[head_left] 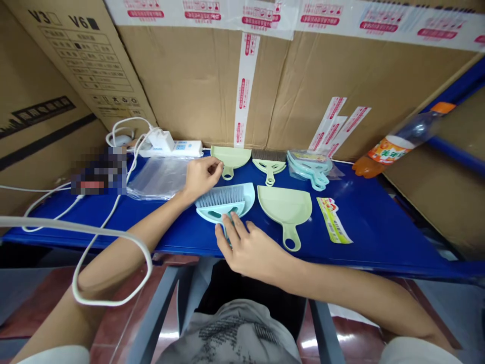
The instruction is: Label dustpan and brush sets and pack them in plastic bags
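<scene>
A light-blue hand brush [220, 198] with grey bristles lies on a matching light-blue dustpan [249, 195] near the table's front edge. My right hand [248, 247] is closed over their handle end, its fingers hiding most of the handles. Just above the bristles, my left hand [202, 177] is curled, with nothing visible in its fingers. To the right lies a pale green dustpan [286, 205], handle toward me. Behind are another green dustpan [233, 155], a green hand brush [269, 164] with dark bristles, and a bagged light-blue set [309, 164].
Flat clear plastic bags [157, 177] lie left of my left hand, beside a white power strip [185, 148] and loose white cables [109, 217]. A printed card [334, 220] lies right. An orange drink bottle [401, 141] leans by the cardboard wall [197, 86].
</scene>
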`<state>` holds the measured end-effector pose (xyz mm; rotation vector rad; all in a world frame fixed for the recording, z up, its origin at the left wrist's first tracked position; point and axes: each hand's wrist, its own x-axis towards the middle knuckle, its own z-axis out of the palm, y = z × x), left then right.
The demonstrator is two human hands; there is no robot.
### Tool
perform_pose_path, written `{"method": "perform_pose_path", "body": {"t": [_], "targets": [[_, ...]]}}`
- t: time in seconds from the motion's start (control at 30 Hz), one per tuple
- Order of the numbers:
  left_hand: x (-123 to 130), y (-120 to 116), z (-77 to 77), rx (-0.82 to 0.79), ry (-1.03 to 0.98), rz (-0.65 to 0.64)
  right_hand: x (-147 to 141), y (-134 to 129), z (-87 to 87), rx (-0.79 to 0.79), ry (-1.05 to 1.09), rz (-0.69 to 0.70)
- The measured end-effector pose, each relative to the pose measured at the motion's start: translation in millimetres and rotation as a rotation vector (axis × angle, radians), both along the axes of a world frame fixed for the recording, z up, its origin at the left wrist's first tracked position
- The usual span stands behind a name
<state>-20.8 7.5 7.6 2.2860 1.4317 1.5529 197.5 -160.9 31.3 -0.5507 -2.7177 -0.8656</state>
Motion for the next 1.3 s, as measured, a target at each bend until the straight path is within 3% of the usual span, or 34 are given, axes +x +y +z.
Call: {"method": "perform_pose_path", "body": {"t": [0.2, 0.37, 0.43, 0.57, 0.67, 0.83, 0.93, 1.07, 1.17, 1.3], "targets": [[2.1, -3.8, 3.5, -0.06, 0.016, -0.052, 28.5, 15.6, 13.7, 0.063, 0.145, 0.11], [3.3, -7.1, 8.7, -0.158, -0.036, -0.053, 42.4, 45.2, 16.1, -0.318, 0.573, 0.1], [3.8, -6.6, 11.3, -0.248, -0.161, -0.095, 47.6, 57.8, 19.4, -0.425, 0.713, 0.147], [4.1, -1.2, 16.4, -0.467, -0.622, -0.275, 60.1, 77.7, 31.5, -0.637, 0.972, 0.166], [2.7, 3.5, 18.4, -0.517, -0.89, -0.324, 71.0, 91.4, 42.1, -0.834, 1.175, 0.164], [1.5, 1.8, 22.4, -0.604, -0.996, -0.463, 89.0, 128.4, 50.3, -0.775, 1.408, 0.193], [4.1, -3.6, 26.3, -0.848, -0.904, -0.613, 96.3, 146.9, 42.2, -0.761, 1.449, 0.231], [8.5, -7.7, 26.2, -1.13, -0.856, -0.82, 98.7, 146.5, 24.9, -0.853, 1.383, 0.222], [6.7, -7.0, 24.4, -1.195, -0.899, -0.893, 98.8, 137.8, 18.7, -0.941, 1.26, 0.238], [-2.0, -5.2, 29.0, -1.146, -1.009, -0.833, 103.6, 133.9, 21.9, -0.907, 1.102, 0.231]]}}
